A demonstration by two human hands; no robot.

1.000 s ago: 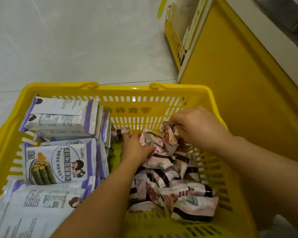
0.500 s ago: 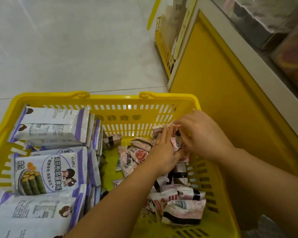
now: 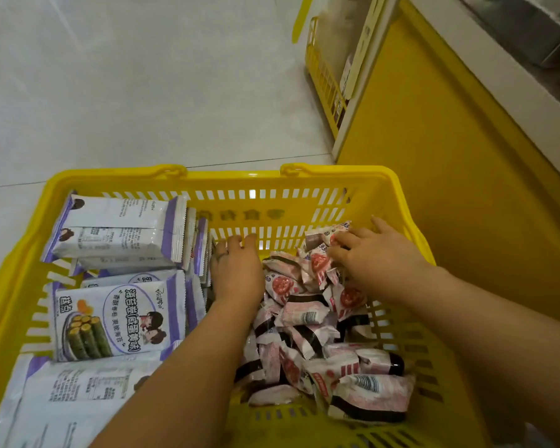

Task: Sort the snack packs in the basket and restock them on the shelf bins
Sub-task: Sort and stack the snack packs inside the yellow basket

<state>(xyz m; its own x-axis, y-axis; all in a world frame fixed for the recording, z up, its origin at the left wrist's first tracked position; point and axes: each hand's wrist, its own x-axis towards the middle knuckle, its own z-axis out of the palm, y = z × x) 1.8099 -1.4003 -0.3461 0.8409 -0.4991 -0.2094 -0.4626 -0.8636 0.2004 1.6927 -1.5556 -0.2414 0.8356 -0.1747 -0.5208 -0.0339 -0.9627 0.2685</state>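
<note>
left hand splayed in basket, right hand on packs

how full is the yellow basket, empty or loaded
Loaded: in the yellow basket, purple-and-white packs fill the left side and small pink packs lie piled on the right.

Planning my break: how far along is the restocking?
Sorting looks nearly done: purple packs lie left, pink packs right in the basket. The left hand and right hand work the pink pile. Restocking remains: every pack seen sits in the basket.
</note>
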